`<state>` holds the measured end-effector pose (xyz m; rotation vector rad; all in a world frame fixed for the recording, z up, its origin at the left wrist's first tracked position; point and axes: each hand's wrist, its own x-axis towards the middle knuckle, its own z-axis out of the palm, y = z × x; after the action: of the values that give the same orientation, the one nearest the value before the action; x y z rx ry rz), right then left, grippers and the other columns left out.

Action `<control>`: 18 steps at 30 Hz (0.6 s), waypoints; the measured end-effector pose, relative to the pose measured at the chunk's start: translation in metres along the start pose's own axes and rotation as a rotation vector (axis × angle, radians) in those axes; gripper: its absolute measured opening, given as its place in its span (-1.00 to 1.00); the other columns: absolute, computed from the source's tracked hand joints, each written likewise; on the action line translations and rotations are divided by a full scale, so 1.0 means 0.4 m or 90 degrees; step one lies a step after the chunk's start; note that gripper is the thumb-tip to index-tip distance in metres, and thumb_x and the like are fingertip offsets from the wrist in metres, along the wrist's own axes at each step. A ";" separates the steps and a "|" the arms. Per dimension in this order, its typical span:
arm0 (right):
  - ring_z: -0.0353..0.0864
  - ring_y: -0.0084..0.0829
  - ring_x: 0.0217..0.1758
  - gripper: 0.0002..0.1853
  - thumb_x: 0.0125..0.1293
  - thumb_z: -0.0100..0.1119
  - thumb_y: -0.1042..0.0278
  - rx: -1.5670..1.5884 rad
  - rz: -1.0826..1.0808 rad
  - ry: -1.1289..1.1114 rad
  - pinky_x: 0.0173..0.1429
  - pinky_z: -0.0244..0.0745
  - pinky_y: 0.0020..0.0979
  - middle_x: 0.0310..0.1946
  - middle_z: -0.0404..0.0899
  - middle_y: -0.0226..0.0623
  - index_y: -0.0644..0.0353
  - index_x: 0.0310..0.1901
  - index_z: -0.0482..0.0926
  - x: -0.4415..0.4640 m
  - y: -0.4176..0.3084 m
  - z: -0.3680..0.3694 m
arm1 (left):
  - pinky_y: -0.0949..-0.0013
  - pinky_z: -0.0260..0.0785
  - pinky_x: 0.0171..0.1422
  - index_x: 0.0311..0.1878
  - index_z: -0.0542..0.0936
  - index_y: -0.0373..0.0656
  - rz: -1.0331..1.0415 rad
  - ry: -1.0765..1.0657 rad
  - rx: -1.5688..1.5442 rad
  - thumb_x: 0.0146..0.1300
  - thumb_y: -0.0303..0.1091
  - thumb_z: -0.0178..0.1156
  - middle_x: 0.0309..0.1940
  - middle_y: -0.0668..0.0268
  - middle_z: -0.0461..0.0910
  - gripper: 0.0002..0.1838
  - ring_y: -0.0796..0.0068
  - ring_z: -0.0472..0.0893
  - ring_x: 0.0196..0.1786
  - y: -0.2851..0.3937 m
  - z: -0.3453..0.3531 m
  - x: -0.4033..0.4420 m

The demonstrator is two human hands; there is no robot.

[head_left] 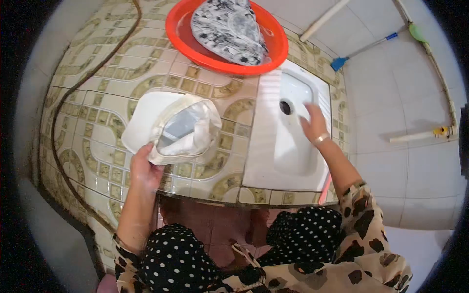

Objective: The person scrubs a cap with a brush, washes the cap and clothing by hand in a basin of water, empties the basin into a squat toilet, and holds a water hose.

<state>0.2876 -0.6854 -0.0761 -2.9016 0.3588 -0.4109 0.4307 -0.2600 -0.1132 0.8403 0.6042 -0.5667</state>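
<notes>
Tiled washroom, w/ patterned raised floor [93, 151] & pale walls. L to R:

1. Brown hose [54, 132]: runs far to near along L side.
2. L hand [145, 168]: grip closed, thumb & fingers pinching near-L rim of item 4.
3. Flat white piece [138, 119]: on floor, just L of item 4; poss. part of it, can't tell.
4. White fabric item [207, 139], L-centre, on or just above floor: mouth open upward, grey lining [181, 129] showing.
5. Red basin [178, 36], far centre: holds blk/wht patterned cloth [227, 29], bunched.
6. White squat pan [261, 151], R of centre, w/ dark drain hole [286, 107].
7. R hand [315, 122]: over pan, motion-blurred; grip loose, fingers apart, nothing seen in it.
8. Pink strip [325, 189]: near-R edge of pan.
9. Blue-headed brush [339, 63]: far R, by wall.
10. Pipe w/ yellow fitting [441, 131]: R wall.

Status: prob. mid-handling; item 4 opened out, not yet released; cloth sits in basin. Wet or clean, can't tell.

Labels/brands: none legible.
</notes>
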 end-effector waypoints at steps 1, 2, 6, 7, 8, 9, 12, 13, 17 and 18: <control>0.28 -0.03 -0.01 -0.51 -0.11 0.10 0.53 0.051 -0.069 0.027 0.10 0.19 -0.21 -0.13 0.34 0.01 0.30 -0.03 0.30 0.102 -0.122 -0.003 | 0.41 0.48 -0.22 -0.13 0.40 -0.31 -0.010 0.003 -0.020 0.11 -0.42 -0.03 -0.26 0.22 0.51 -0.74 0.39 0.55 -0.26 0.004 0.003 -0.001; 0.28 -0.01 -0.02 -0.48 -0.12 0.12 0.53 0.086 -0.165 0.072 0.10 0.19 -0.20 -0.14 0.33 0.03 0.30 -0.02 0.28 0.189 -0.217 0.005 | 0.41 0.48 -0.22 -0.13 0.40 -0.31 0.002 0.004 -0.023 0.11 -0.42 -0.03 -0.26 0.22 0.51 -0.74 0.39 0.55 -0.26 0.008 0.006 -0.003; 0.33 -0.07 0.03 -0.46 -0.08 0.19 0.35 0.035 -0.212 -0.058 0.10 0.25 -0.27 -0.07 0.37 0.01 0.24 0.01 0.31 0.432 -0.388 0.123 | 0.37 0.47 -0.19 -0.13 0.40 -0.30 0.007 -0.038 -0.095 0.13 -0.41 -0.06 -0.23 0.21 0.51 -0.75 0.37 0.55 -0.22 0.036 -0.002 -0.001; 0.39 -0.10 -0.04 -0.51 -0.08 0.19 0.31 -0.037 -0.148 -0.210 0.04 0.30 -0.26 -0.14 0.43 -0.02 0.20 -0.05 0.37 0.464 -0.406 0.153 | 0.38 0.47 -0.19 -0.13 0.40 -0.30 0.005 -0.043 -0.116 0.14 -0.40 -0.07 -0.23 0.20 0.51 -0.75 0.37 0.55 -0.22 0.045 -0.007 0.000; 0.46 -0.13 -0.10 -0.57 -0.08 0.19 0.26 -0.111 -0.080 -0.362 -0.02 0.36 -0.24 -0.22 0.48 -0.04 0.16 -0.10 0.44 0.477 -0.415 0.179 | 0.39 0.47 -0.18 -0.13 0.40 -0.31 0.001 -0.048 -0.136 0.15 -0.39 -0.08 -0.24 0.20 0.51 -0.74 0.37 0.55 -0.22 0.054 -0.012 0.001; 0.46 -0.13 -0.10 -0.57 -0.08 0.19 0.26 -0.109 -0.085 -0.363 -0.02 0.36 -0.24 -0.22 0.48 -0.04 0.16 -0.10 0.44 0.471 -0.414 0.207 | 0.39 0.47 -0.18 -0.13 0.40 -0.31 0.004 -0.044 -0.137 0.15 -0.39 -0.08 -0.24 0.20 0.51 -0.74 0.37 0.55 -0.22 0.062 -0.011 -0.005; 0.53 -0.15 -0.27 -0.68 -0.06 0.16 0.22 -0.196 -0.032 -0.189 -0.18 0.43 -0.21 -0.40 0.54 -0.12 0.10 -0.22 0.51 0.436 -0.417 0.242 | 0.40 0.47 -0.18 -0.13 0.40 -0.31 0.031 -0.082 -0.190 0.17 -0.36 -0.10 -0.26 0.20 0.52 -0.73 0.38 0.55 -0.24 0.108 0.008 -0.032; 0.54 -0.16 -0.31 -0.71 -0.05 0.14 0.23 -0.197 -0.055 -0.218 -0.22 0.43 -0.21 -0.43 0.54 -0.14 0.09 -0.23 0.51 0.410 -0.414 0.226 | 0.40 0.47 -0.19 -0.13 0.40 -0.31 0.053 -0.090 -0.170 0.17 -0.35 -0.10 -0.27 0.20 0.53 -0.73 0.38 0.56 -0.24 0.119 0.014 -0.040; 0.54 -0.15 -0.36 -0.75 -0.06 0.14 0.23 -0.178 -0.070 -0.227 -0.27 0.43 -0.20 -0.48 0.54 -0.15 0.06 -0.29 0.52 0.312 -0.414 0.199 | 0.38 0.44 -0.15 -0.09 0.39 -0.30 0.077 -0.110 -0.173 0.17 -0.33 -0.06 -0.24 0.21 0.52 -0.70 0.36 0.54 -0.20 0.161 0.067 -0.076; 0.54 -0.15 -0.36 -0.75 -0.06 0.14 0.23 -0.178 -0.070 -0.225 -0.27 0.43 -0.20 -0.48 0.54 -0.15 0.06 -0.29 0.52 0.286 -0.427 0.188 | 0.37 0.43 -0.12 -0.07 0.39 -0.30 0.106 -0.088 -0.169 0.16 -0.33 -0.05 -0.22 0.21 0.51 -0.69 0.36 0.52 -0.17 0.166 0.088 -0.095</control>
<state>0.4523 -0.5414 -0.0813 -3.1910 0.2149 0.1548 0.4580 -0.2442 -0.0349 0.5889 0.4661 -0.3784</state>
